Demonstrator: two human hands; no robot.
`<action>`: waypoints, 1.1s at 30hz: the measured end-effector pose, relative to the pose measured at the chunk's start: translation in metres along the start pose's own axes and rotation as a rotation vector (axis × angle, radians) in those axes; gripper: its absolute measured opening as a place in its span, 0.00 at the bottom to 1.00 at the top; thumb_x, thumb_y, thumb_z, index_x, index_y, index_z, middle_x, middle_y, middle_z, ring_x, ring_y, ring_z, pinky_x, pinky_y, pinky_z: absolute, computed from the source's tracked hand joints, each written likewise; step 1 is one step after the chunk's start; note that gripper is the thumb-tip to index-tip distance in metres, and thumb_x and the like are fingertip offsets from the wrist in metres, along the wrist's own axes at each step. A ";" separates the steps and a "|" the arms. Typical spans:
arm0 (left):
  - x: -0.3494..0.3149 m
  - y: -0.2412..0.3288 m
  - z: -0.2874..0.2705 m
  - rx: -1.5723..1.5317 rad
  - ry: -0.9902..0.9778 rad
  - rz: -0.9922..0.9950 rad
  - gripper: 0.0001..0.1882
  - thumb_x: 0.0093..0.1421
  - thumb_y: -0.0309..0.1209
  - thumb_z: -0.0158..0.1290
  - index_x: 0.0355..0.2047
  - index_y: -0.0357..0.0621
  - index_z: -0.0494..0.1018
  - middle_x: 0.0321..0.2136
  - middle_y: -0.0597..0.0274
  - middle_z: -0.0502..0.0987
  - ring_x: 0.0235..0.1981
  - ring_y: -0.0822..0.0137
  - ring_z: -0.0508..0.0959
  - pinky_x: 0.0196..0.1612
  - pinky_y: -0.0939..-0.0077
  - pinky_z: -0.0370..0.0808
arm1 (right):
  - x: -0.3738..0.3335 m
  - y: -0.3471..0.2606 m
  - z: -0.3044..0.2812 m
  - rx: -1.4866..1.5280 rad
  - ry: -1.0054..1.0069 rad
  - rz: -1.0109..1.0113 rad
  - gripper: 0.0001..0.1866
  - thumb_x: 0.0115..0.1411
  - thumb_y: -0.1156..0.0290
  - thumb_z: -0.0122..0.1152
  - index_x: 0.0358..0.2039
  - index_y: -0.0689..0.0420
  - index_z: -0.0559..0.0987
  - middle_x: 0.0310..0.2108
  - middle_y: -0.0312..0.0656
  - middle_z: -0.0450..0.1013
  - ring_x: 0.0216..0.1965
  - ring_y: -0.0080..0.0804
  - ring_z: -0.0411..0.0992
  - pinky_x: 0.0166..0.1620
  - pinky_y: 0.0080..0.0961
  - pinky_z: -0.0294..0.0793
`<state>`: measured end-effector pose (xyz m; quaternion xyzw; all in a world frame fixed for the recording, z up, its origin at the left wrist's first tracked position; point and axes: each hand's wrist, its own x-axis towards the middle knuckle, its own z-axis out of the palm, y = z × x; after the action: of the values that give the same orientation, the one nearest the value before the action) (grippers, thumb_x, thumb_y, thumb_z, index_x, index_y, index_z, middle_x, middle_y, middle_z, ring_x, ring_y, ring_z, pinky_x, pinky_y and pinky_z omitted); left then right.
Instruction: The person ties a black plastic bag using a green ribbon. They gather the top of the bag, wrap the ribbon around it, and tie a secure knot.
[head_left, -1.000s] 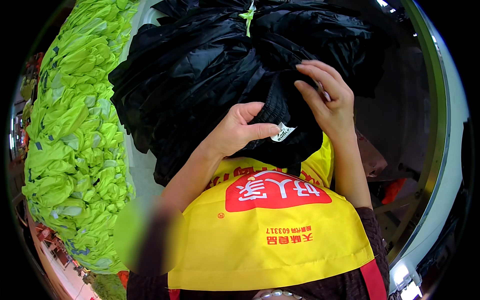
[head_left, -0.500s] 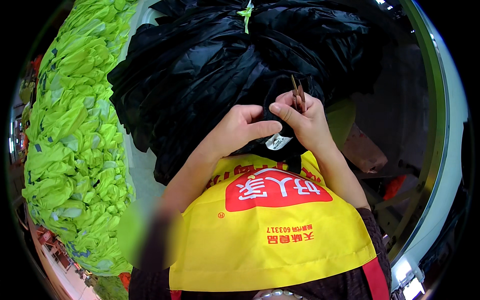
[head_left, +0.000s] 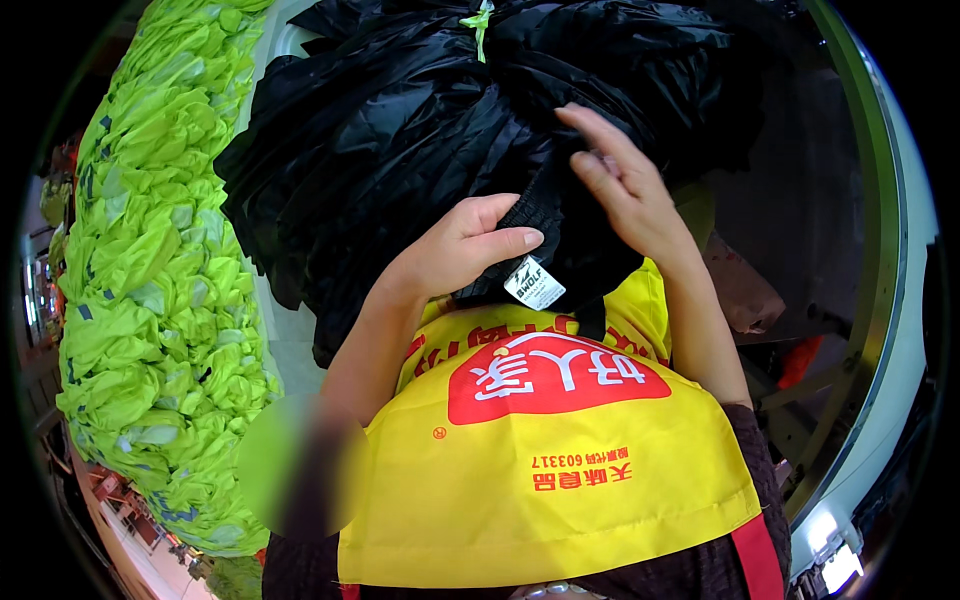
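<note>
A black gathered garment point(head_left: 400, 130) of thin, shiny cloth spreads in front of me. Its ribbed elastic waistband point(head_left: 537, 212) is pinched between the thumb and fingers of my left hand point(head_left: 455, 245). Just below that grip hangs a white label point(head_left: 534, 284) with dark print. My right hand point(head_left: 635, 200) is raised over the cloth to the right of the band, its thumb and forefinger stretched and apart. No tool shows in it; its other fingers are partly hidden.
A long heap of bright lime-green garments point(head_left: 160, 280) lies along the left. A lime strip point(head_left: 482, 30) is tied round the black cloth at the far side. My yellow apron point(head_left: 560, 520) covers my lap. On the right curves a metal table edge point(head_left: 890, 230).
My right hand has moved up and away from the waistband and its fingers have opened out. The small snips seen in it before no longer show. The label now lies more fully in view.
</note>
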<state>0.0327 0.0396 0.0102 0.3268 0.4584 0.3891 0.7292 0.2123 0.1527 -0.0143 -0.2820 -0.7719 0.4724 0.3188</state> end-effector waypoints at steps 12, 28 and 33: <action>0.007 -0.007 0.005 0.791 0.200 0.487 0.07 0.57 0.27 0.53 0.33 0.35 0.72 0.29 0.63 0.70 0.34 0.69 0.68 0.39 0.77 0.65 | 0.032 0.037 0.020 0.224 -0.147 0.319 0.10 0.57 0.65 0.60 0.28 0.58 0.75 0.23 0.29 0.69 0.26 0.15 0.63 0.31 0.15 0.64; 0.032 -0.011 0.002 0.374 0.316 0.518 0.06 0.58 0.26 0.52 0.33 0.34 0.72 0.27 0.61 0.69 0.27 0.70 0.70 0.32 0.78 0.67 | 0.011 0.000 -0.004 1.034 -0.297 0.583 0.16 0.57 0.71 0.51 0.45 0.60 0.76 0.28 0.32 0.73 0.22 0.09 0.62 0.24 0.07 0.59; 0.030 -0.004 0.002 0.538 0.292 0.541 0.09 0.59 0.26 0.51 0.39 0.35 0.72 0.33 0.62 0.72 0.34 0.72 0.72 0.38 0.81 0.67 | 0.005 -0.020 0.022 0.612 -0.045 0.372 0.12 0.56 0.68 0.60 0.39 0.61 0.79 0.28 0.32 0.73 0.29 0.14 0.67 0.31 0.11 0.65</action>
<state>0.0434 0.0631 -0.0048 0.5558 0.5402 0.4754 0.4162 0.1897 0.1365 -0.0026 -0.2985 -0.5371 0.7377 0.2798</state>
